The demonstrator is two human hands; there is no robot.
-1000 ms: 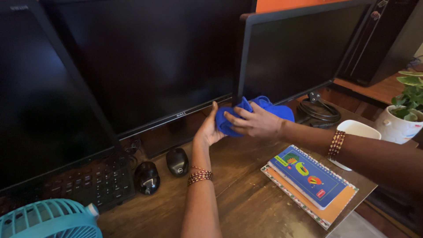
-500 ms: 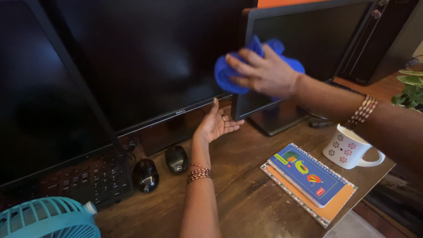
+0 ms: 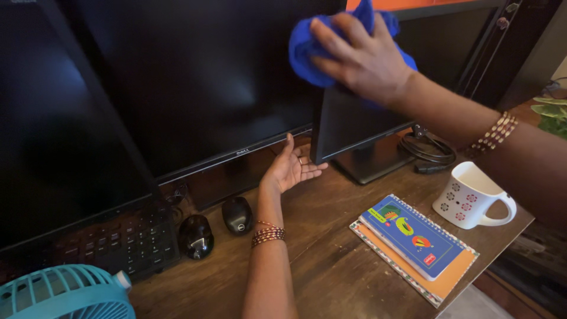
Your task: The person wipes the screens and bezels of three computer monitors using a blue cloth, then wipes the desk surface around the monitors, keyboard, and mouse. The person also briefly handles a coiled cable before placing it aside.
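1. Right-hand monitor [image 3: 378,127]: flat dark panel; its upper edge is hidden behind cloth and hand.
2. Right hand [image 3: 363,56]: fingers spread flat, pressing the blue cloth [image 3: 304,50] against the monitor's top left corner.
3. Left hand [image 3: 289,168]: palm up, fingers loosely open, holding nothing, just below the monitor's lower corner.
4. Cloth: soft, bunched fabric, partly covered.

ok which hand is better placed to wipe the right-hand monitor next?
Right hand: it grips the blue cloth against the monitor. The left hand is open and empty below.
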